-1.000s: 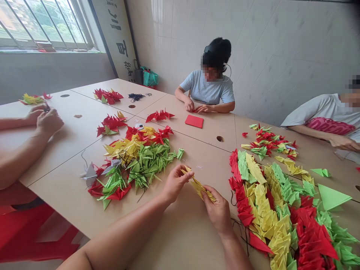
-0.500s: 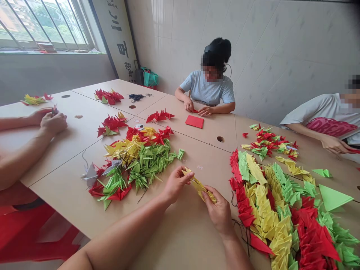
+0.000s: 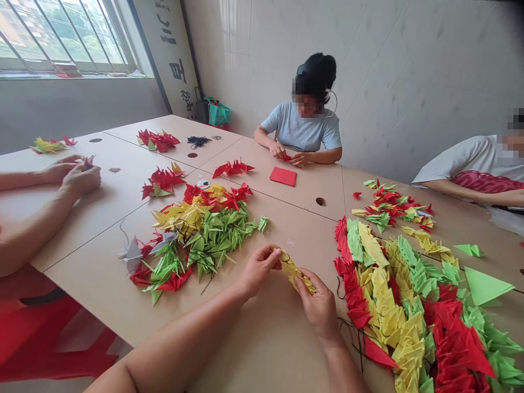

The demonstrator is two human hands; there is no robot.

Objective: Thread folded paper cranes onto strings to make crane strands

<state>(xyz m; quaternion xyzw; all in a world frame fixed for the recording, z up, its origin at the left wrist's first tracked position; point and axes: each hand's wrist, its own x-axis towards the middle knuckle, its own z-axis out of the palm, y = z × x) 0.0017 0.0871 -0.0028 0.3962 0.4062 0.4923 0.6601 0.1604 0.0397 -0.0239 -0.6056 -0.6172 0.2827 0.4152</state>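
My left hand (image 3: 257, 268) pinches the upper end of a short string of yellow paper cranes (image 3: 295, 273). The lower end of that string sits in the closed fingers of my right hand (image 3: 317, 305). Both hands hover just above the wooden table (image 3: 262, 338) near its front edge. A loose pile of green, yellow and red folded cranes (image 3: 196, 234) lies to the left of my hands. To the right, long strung rows of red, yellow and green cranes (image 3: 409, 295) stretch toward me.
A person in a light blue shirt (image 3: 305, 131) folds paper across the table beside a stack of red paper squares (image 3: 282, 176). Another person's hands (image 3: 77, 174) work at the left. A third person (image 3: 478, 169) sits at the right. Green folded triangles (image 3: 485, 285) lie far right.
My left hand has slid closer to my right, bunching the yellow string shorter. The person at the right pulled a hand back from the table.
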